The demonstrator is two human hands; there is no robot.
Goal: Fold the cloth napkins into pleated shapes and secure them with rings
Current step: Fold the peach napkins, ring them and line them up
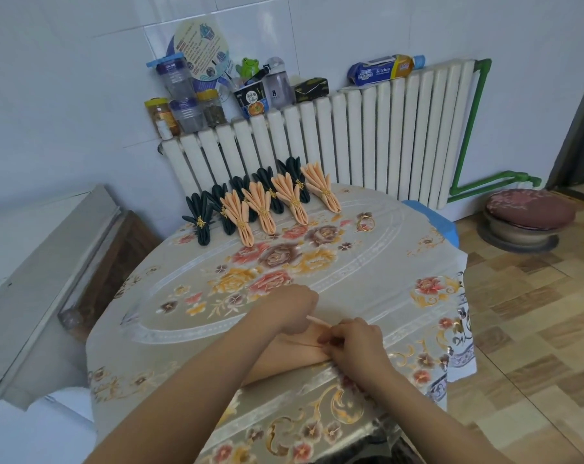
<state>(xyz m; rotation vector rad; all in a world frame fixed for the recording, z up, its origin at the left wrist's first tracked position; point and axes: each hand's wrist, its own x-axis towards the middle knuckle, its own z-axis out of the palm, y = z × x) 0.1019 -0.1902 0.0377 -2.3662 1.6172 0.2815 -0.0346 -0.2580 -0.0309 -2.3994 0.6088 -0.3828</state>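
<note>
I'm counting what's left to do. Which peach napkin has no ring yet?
The peach napkin at the near table edge, pinched by both hands. The four peach ones in the far row each wear a gold ring; a spare ring lies loose beside them.

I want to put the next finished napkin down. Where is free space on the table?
The middle of the tablecloth is bare, between the finished napkins and the hands. So is the right part below the spare ring. The back edge is crowded.
</note>
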